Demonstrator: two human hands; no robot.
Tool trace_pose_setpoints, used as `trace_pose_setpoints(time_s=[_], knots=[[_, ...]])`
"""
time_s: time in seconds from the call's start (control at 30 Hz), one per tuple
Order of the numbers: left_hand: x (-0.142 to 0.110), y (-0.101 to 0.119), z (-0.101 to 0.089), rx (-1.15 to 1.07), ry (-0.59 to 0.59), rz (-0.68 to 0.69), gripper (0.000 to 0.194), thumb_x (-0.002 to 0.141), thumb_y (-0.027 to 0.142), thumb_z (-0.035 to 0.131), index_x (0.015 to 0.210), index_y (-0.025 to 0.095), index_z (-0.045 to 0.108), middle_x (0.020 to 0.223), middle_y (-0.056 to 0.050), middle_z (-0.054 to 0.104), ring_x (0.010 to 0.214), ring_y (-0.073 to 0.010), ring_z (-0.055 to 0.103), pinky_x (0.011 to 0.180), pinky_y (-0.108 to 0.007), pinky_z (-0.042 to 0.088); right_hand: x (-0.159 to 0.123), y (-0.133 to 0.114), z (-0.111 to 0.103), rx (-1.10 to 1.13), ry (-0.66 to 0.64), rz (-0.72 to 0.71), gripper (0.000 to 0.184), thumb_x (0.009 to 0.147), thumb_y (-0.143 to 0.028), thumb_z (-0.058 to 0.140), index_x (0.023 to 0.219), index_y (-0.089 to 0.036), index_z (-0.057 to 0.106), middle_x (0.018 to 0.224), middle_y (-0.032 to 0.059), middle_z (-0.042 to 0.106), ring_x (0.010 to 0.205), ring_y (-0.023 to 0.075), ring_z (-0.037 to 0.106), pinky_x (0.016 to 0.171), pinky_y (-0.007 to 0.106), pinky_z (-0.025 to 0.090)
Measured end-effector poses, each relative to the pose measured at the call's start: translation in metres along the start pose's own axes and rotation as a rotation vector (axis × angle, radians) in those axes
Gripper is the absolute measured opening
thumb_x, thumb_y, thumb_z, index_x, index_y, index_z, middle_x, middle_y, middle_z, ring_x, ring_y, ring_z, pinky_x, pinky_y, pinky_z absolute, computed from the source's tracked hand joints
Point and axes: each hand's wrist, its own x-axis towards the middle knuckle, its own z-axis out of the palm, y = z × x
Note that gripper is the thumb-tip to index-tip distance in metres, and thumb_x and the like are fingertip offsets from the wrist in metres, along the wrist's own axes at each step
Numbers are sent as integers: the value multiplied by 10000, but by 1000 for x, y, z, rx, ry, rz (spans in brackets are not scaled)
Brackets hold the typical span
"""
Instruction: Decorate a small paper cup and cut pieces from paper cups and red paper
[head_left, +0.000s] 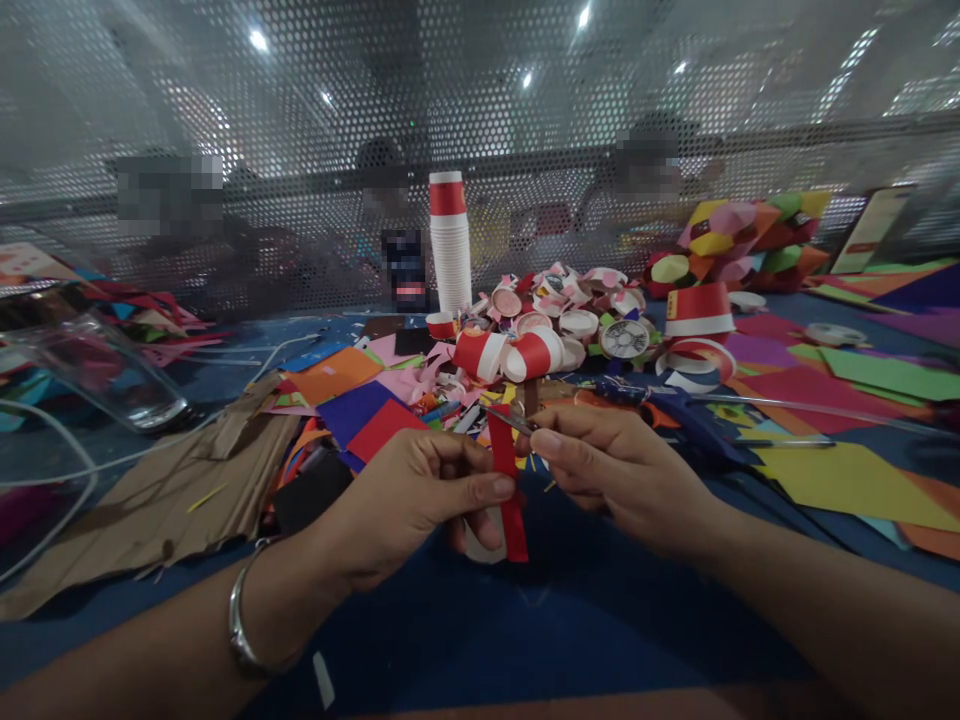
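Note:
Between the thumb and fingers of my left hand (469,490) is an upright strip of red paper (513,530). Below those fingers, partly hidden behind the strip, sits a pale rounded piece (486,540). My right hand (615,470) is closed around what look like small scissors; their handle is hidden in the fingers. The slim metal blades (511,420) point left, across the upper end of the red strip. Just beyond both hands lie two red-and-white paper cups (480,354) on their sides and a heap of paper scraps.
A tall stack of paper cups (452,250) rises at the back. Flattened cardboard (187,500) and a glass (124,385) lie to the left. To the right are a blue glue gun (694,425), yellow paper (855,485) and coloured sheets. People sit behind a perforated metal screen (495,110).

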Motion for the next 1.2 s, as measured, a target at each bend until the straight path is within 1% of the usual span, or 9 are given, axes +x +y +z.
trace_pose_setpoints(time_s=[0.1, 0.2, 0.37, 0.43, 0.6, 0.8, 0.93, 1.07, 1.2], knots=[[1, -2, 3, -70, -31, -17, 253, 788, 341, 863, 762, 133, 721, 595, -37, 738, 484, -79, 631, 424, -125, 430, 0, 1, 0, 36, -11, 15, 395, 909, -524, 727, 825, -184, 544, 597, -115, 268, 480, 38, 177, 419, 207, 112], [1, -4, 5, -113, -38, -32, 291, 750, 344, 894, 747, 130, 695, 588, -42, 740, 492, -91, 649, 426, -126, 446, 0, 2, 1, 64, -21, 27, 410, 907, -525, 730, 804, -190, 518, 598, -118, 253, 485, 37, 166, 416, 196, 110], [2, -7, 6, -122, -49, -39, 252, 820, 316, 837, 744, 128, 688, 605, -36, 750, 460, -65, 626, 446, -121, 469, -2, 2, 2, 96, -27, 22, 379, 933, -489, 714, 802, -189, 524, 595, -117, 256, 487, 36, 155, 410, 180, 112], [3, -8, 6, -127, -51, -43, 261, 819, 335, 838, 754, 131, 688, 613, -35, 753, 467, -66, 633, 447, -121, 470, -2, 1, 3, 95, -22, 21, 382, 932, -489, 715, 792, -184, 533, 591, -115, 262, 488, 36, 163, 407, 176, 117], [2, -9, 8, -137, -46, -61, 357, 744, 423, 893, 755, 137, 680, 614, -23, 743, 497, -73, 653, 447, -119, 471, -2, 1, 3, 107, -49, 15, 372, 935, -479, 714, 787, -182, 546, 575, -120, 250, 472, 31, 146, 394, 168, 109], [1, -6, 11, -141, -33, -66, 414, 693, 461, 917, 737, 134, 667, 601, -21, 728, 517, -87, 675, 438, -120, 468, -3, 1, 2, 112, -49, 16, 347, 944, -464, 708, 810, -179, 562, 583, -116, 266, 478, 32, 161, 398, 167, 113], [0, -6, 10, -126, -49, -75, 403, 704, 458, 909, 745, 138, 668, 609, -29, 729, 525, -93, 675, 435, -125, 456, -4, 1, 2, 124, -81, 17, 337, 949, -466, 699, 830, -172, 585, 581, -117, 260, 474, 32, 152, 395, 168, 108], [0, -4, 8, -69, -66, -65, 370, 758, 458, 863, 755, 145, 668, 623, -33, 725, 523, -95, 655, 427, -136, 426, -2, 0, 1, 134, -55, 35, 374, 926, -481, 724, 784, -180, 552, 573, -120, 258, 468, 30, 152, 391, 162, 107], [-2, -2, 2, 60, -15, -23, 304, 849, 437, 779, 803, 152, 684, 652, -20, 710, 512, -63, 573, 427, -135, 347, -2, -1, 1, 145, -9, 34, 389, 902, -495, 745, 771, -184, 552, 557, -121, 261, 462, 30, 159, 385, 156, 105]])
